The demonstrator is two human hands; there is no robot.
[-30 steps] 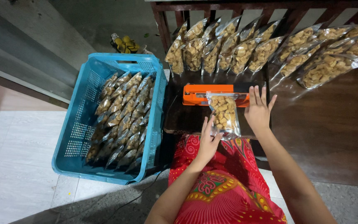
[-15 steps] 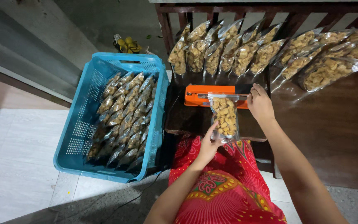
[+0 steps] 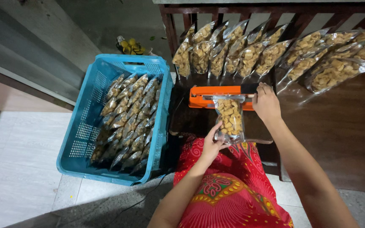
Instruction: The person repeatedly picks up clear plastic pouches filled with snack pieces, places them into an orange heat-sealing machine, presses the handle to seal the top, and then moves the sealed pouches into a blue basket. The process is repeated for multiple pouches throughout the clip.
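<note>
Head view: left hand (image 3: 211,145) pinching lower corner of clear snack pouch (image 3: 230,119), mouth laid in orange heat sealer (image 3: 221,96) on dark wooden surface (image 3: 343,139). Right hand (image 3: 266,102) closed down on sealer bar. Best kept flat, mouth straight, unwrinkled. Filled pouches (image 3: 250,55) crowd far edge; blue crate (image 3: 81,139) open on left.

Glossy clear plastic snack bag (image 3: 230,119), orange plastic sealer (image 3: 208,96), dark smooth wood table (image 3: 343,126), perforated blue plastic crate (image 3: 85,135).
</note>
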